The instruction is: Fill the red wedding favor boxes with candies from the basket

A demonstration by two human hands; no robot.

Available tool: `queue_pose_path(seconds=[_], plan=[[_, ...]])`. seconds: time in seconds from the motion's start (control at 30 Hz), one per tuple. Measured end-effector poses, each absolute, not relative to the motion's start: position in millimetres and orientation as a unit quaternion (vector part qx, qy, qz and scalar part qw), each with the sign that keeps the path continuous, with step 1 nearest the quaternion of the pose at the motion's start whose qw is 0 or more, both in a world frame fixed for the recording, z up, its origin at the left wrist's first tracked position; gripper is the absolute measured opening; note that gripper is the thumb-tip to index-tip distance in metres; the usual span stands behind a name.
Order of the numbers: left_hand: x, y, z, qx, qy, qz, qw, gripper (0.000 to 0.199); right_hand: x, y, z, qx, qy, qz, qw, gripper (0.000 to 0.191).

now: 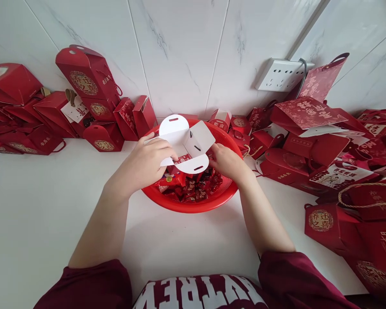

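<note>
A gift box (179, 143) with a white inside stands open at the top, held over a red plastic basket (193, 207). Its flaps with slots are spread outward, and a red packet (183, 159) shows inside it. My left hand (151, 161) is closed on the box's left side, with the fingers bent over its edge. On the other side my right hand (228, 162) grips the box's right side, its fingertips partly hidden by a flap. Below the box, red wrapped candies (193, 191) lie in the basket.
Red gift boxes (104, 137) line the wall on the left. More boxes and bags (309, 150) are heaped on the right of the white tabletop (67, 206). A white power strip (281, 76) is mounted on the tiled wall (183, 51).
</note>
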State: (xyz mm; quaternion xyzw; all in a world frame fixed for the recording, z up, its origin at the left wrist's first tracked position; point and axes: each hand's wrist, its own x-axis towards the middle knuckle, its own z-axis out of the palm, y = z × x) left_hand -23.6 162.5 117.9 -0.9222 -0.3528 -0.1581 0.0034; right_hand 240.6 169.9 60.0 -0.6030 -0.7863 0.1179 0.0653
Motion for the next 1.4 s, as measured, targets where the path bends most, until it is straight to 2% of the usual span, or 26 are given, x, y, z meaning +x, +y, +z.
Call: queue_pose_path(seconds=[0.1, 0.2, 0.37, 0.7, 0.97, 1.1, 1.23, 1.33, 1.4], plan=[[-24, 163, 118, -0.922, -0.354, -0.157, 0.007, 0.038, 241, 170, 62, -0.608, -0.782, 0.136, -0.027, 0.028], [-24, 163, 117, -0.921, -0.357, -0.154, 0.008, 0.038, 242, 171, 58, -0.590, -0.786, 0.170, -0.069, 0.026], [-23, 163, 117, -0.920, -0.362, -0.147, 0.000, 0.036, 241, 172, 52, -0.583, -0.781, 0.197, -0.107, 0.037], [-23, 163, 118, -0.920, -0.366, -0.140, 0.002, 0.037, 241, 175, 51, -0.561, -0.777, 0.245, -0.150, 0.034], [-24, 165, 117, -0.919, -0.369, -0.141, -0.004, 0.037, 248, 163, 68, -0.500, -0.810, 0.283, -0.119, 0.029], [-25, 165, 116, -0.916, -0.374, -0.143, -0.009, 0.036, 257, 157, 80, -0.414, -0.817, 0.393, -0.079, 0.038], [-26, 163, 116, -0.918, -0.371, -0.143, -0.008, 0.032, 261, 155, 89, -0.306, -0.818, 0.486, -0.042, 0.034], [-26, 162, 117, -0.927, -0.346, -0.146, -0.012, 0.031, 264, 154, 96, -0.261, -0.826, 0.500, 0.002, 0.030], [-25, 160, 119, -0.933, -0.325, -0.155, -0.017, 0.034, 270, 151, 103, -0.224, -0.827, 0.511, 0.068, 0.028]])
